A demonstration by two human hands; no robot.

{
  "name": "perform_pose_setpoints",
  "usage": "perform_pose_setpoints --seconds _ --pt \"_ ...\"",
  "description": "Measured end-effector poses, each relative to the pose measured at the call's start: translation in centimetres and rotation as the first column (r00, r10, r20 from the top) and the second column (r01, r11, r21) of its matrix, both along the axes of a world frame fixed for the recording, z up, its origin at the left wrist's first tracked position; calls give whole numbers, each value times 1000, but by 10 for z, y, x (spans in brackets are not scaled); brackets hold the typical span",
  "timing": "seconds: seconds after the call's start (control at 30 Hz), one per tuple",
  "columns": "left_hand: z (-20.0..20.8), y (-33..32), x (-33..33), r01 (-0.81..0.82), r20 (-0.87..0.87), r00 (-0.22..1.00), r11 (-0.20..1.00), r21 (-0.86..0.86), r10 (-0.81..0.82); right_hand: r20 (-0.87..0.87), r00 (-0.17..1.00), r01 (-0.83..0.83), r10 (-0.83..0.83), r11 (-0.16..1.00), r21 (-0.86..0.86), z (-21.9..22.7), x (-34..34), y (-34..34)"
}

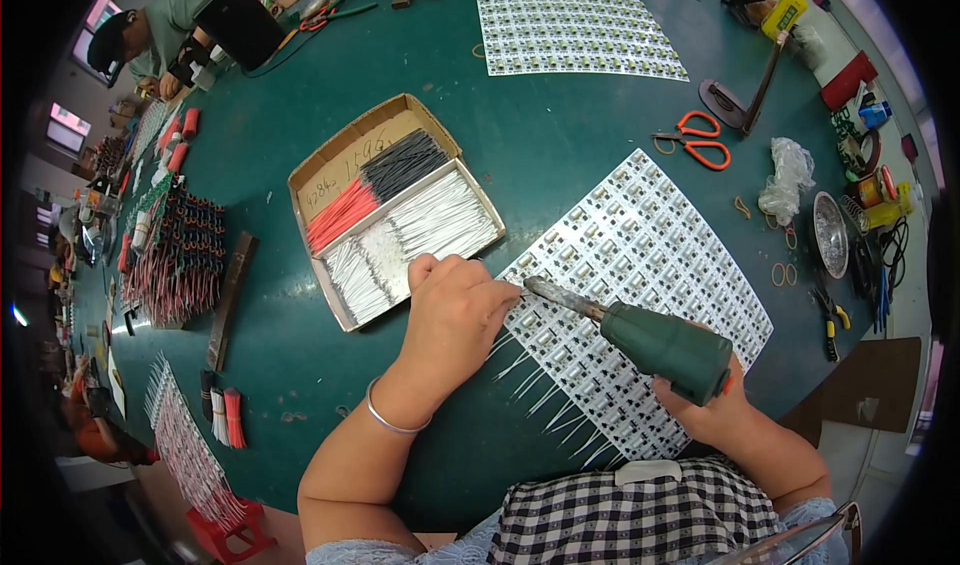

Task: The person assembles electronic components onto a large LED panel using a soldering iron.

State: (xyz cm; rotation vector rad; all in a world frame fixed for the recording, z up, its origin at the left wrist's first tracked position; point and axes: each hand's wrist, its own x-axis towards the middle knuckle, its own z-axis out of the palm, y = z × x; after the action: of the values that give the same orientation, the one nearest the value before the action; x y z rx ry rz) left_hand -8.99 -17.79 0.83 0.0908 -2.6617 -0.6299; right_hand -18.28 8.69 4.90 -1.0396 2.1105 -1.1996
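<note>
My right hand (715,405) grips a green soldering gun (665,350), its metal tip pointing left over the upper left edge of a white circuit board panel (640,315). Beside that tip, my left hand (455,305) is closed in a pinch at the panel's edge. A thin dark end shows at its fingertips, seemingly a wire, mostly hidden by the fingers. White wires (545,397) stick out in a row along the panel's lower left edge. Just beyond my left hand lies a cardboard box (425,115) with red (343,212), black (405,168) and white wires (445,215).
A second panel (580,30) lies at the far side. Orange-handled scissors (708,142), a plastic bag (787,180), a metal bowl (830,235) and pliers (830,325) are at right. Stacked wired boards (180,255) and a dark bar (232,300) stand left. A person (165,40) works far left.
</note>
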Motion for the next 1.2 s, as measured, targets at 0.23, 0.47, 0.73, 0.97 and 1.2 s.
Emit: perform_pose_setpoints --seconds 0.23,0.47,0.73,0.97,1.2 --pt "1 2 1 -14 32 999 1000 12 13 203 953 222 -224 975 30 -10 8 22" --pt "1 8 2 -40 -45 998 998 -47 38 261 944 198 -200 980 32 0 7 16" --pt "-3 12 5 -4 -100 995 991 -130 -9 330 922 202 -201 979 32 -7 11 20" --pt "-2 13 5 -11 -84 996 988 -152 -2 127 991 56 -53 998 -20 -14 7 20" --pt "-3 13 5 -13 -96 995 988 -153 -2 63 998 -6 7 1000 -21 -12 6 15"
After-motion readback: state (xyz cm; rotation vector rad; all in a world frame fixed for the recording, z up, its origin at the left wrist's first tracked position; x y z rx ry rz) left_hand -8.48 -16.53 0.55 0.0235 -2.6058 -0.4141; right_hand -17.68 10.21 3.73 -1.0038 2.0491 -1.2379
